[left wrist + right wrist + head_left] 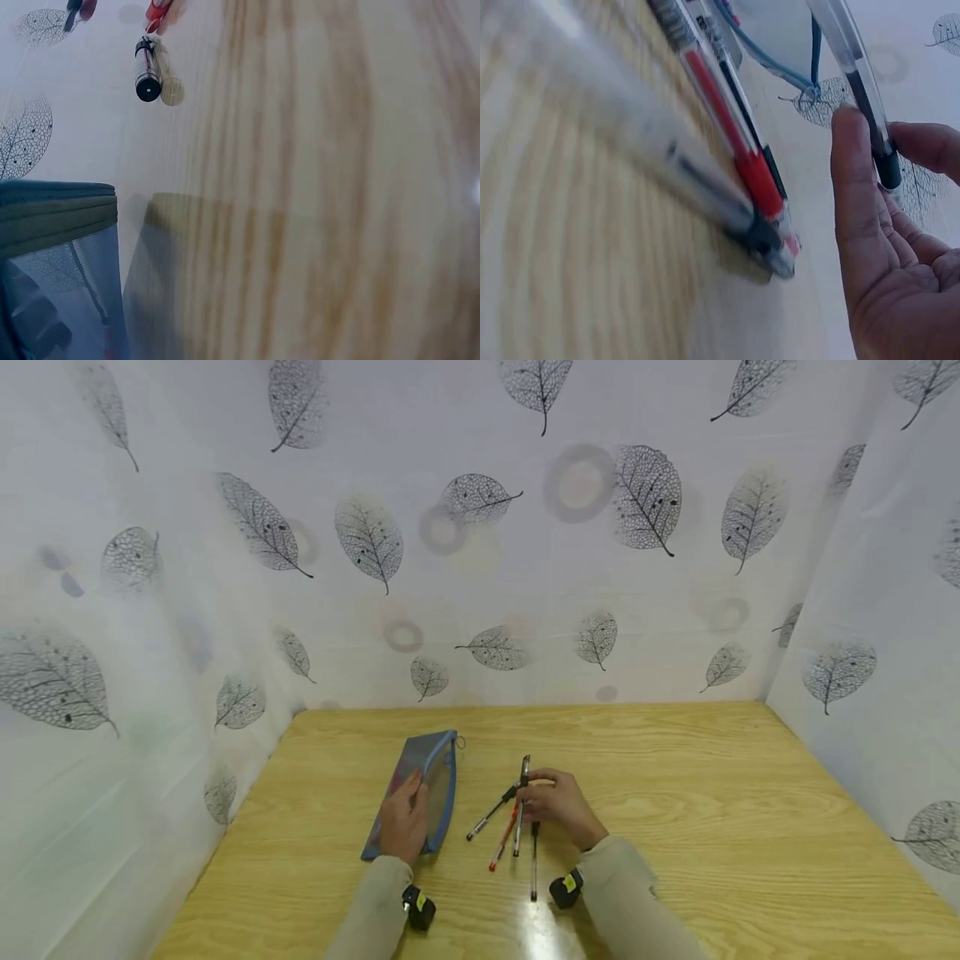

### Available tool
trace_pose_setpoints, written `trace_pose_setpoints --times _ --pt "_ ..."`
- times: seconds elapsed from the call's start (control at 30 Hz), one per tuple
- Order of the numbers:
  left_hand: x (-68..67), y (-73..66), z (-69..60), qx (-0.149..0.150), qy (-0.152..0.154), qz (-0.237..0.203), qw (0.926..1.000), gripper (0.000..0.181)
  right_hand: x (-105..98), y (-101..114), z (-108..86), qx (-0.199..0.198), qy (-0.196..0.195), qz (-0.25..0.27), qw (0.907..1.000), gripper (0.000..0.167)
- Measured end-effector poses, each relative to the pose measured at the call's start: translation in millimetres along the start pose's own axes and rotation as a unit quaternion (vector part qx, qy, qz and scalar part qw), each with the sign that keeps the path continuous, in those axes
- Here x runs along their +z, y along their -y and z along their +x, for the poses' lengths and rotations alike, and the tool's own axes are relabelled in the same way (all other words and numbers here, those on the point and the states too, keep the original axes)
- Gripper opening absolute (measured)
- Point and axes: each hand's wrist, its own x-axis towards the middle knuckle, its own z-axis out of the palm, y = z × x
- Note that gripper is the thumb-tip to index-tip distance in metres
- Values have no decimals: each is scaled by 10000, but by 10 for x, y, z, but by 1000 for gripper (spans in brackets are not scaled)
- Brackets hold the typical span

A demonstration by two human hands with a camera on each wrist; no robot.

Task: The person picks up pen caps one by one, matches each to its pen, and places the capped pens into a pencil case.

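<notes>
A blue mesh zip pouch (444, 806) stands tilted left of the pens, its zip side gaping to the right. My left hand (403, 822) holds it near the zip edge. Something reddish shows faintly through the mesh. My right hand (558, 806) pinches a clear pen with a black grip (862, 82) between thumb and finger, raised above the others. Below it on the table lie a red pen (504, 843), a black pen (489, 817) to the left and another black pen (534, 864) nearer me. In the left wrist view the pouch (60, 217) fills the lower left corner.
The pens and pouch are on a wood-grain table (712, 827). A white sheet with leaf prints (480, 568) rises behind it and along both sides. A small ring (461, 742) hangs at the pouch's far corner.
</notes>
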Motion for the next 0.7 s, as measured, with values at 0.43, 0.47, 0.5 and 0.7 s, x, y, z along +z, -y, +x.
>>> trace_pose_setpoints --times 0.43,0.47,0.5,0.7 --pt "-4 -24 11 -36 24 -43 10000 37 498 23 278 -144 634 308 9974 49" --pt "-4 -24 12 -37 23 -28 10000 37 540 30 290 -135 625 322 9974 49" --pt "-4 -25 13 -46 21 -18 10000 37 583 42 298 -114 588 354 9976 49" --pt "-10 -29 14 -34 0 50 10000 37 805 86 333 -113 368 306 9988 49"
